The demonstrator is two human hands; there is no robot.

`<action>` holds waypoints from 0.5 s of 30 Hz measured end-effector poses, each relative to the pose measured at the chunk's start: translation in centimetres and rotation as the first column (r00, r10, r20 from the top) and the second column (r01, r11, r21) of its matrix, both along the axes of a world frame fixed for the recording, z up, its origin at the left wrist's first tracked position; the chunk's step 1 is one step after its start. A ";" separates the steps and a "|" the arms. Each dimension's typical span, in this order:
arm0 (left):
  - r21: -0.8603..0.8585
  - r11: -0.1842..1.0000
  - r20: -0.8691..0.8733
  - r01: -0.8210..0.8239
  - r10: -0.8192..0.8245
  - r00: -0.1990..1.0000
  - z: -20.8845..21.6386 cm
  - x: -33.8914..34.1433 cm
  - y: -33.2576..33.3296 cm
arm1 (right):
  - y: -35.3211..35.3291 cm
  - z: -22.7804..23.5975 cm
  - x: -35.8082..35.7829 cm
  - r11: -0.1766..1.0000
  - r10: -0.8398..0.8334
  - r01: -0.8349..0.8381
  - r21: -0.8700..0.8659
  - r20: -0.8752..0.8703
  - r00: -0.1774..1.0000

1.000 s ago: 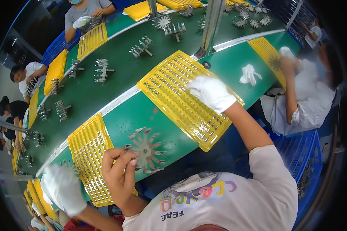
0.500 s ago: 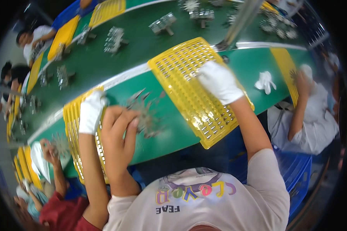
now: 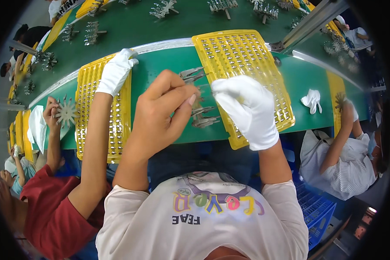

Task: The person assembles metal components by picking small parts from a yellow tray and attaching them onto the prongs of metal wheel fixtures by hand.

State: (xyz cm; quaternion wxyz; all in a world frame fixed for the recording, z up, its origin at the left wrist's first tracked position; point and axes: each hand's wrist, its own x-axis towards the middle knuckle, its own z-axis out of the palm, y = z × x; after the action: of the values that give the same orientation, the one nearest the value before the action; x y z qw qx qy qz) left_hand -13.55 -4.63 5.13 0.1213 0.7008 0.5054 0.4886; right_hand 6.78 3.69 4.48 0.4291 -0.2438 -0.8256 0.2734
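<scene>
My bare left hand (image 3: 162,112) is closed on a metal spoked fixture (image 3: 203,120), whose arms stick out past the fingers above the green bench. My right hand (image 3: 249,110), in a white glove, is closed with its fingertips pinched close to the fixture's arms. Whatever lies between those fingertips is hidden. Under and beyond the right hand lies a yellow tray (image 3: 237,142) holding rows of small shiny metal pieces (image 3: 242,50).
On my left, a co-worker's gloved hand (image 3: 117,73) rests over another yellow tray (image 3: 80,97); their other hand holds a spoked fixture (image 3: 66,112). White gloves (image 3: 312,101) lie right. Beyond, a dark green belt (image 3: 130,21) carries several fixtures near a metal post (image 3: 318,26).
My right hand has come from over the tray, left and toward me, to the fixture. My left hand with the fixture has moved right and up. The view has shifted.
</scene>
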 end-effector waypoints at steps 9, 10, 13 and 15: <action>0.074 0.996 -0.100 -0.053 0.061 0.993 0.3 0.8 -1.6 | -1.3 0.8 -0.1 0.997 0.028 -0.029 0.068 0.011 1.000; 0.066 0.996 -0.107 -0.052 0.059 0.992 0.4 0.8 -1.8 | -1.4 0.8 -0.2 0.995 0.024 -0.026 0.095 0.016 1.000; 0.059 0.997 -0.116 -0.053 0.060 0.991 0.3 0.9 -2.1 | -1.7 1.1 0.0 0.993 0.018 -0.024 0.119 0.052 0.999; 0.053 0.997 -0.114 -0.056 0.062 0.992 0.2 1.0 -2.5 | -1.9 1.0 -0.1 0.989 0.024 -0.033 0.142 0.065 0.998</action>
State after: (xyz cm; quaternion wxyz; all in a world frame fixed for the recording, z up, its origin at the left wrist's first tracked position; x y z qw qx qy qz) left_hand -12.56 -7.15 5.37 0.0597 0.7154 0.5199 0.4630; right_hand 6.68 1.80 5.50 0.4152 -0.2090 -0.8597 0.2118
